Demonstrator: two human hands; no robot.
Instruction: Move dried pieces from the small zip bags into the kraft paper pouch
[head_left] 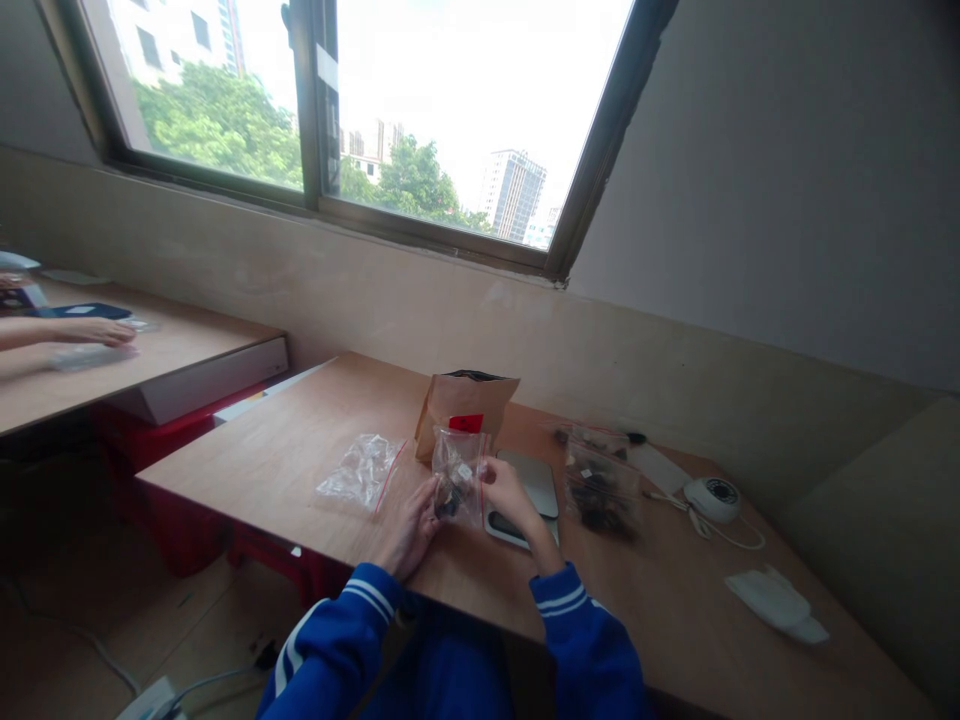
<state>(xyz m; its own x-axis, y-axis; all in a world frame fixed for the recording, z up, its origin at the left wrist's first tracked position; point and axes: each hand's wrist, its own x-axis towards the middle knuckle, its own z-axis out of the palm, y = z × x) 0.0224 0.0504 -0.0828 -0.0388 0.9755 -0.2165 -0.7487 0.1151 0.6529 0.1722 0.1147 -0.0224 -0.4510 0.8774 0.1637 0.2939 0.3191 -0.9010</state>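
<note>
Between my two hands a clear zip bag (456, 462) with dark small pieces in its lower part is held up. My left hand (411, 528) grips its lower left side, fingers closed on it. At the bag's red-edged right side, my right hand (510, 492) pinches the plastic. Just behind stands a brown paper bag (480, 395) with a red label, its top open. Partly under my right hand lies a flat silver scale (536, 483). To the left, another clear zip bag (360, 472) with a red edge lies flat on the table.
Right of the scale are zip bags of dark parts (600, 490). A white dome camera (711, 498) with a loose cable and a crumpled white cloth or bag (780, 603) lie farther right. A co-worker's hand (105, 331) is over another table at left.
</note>
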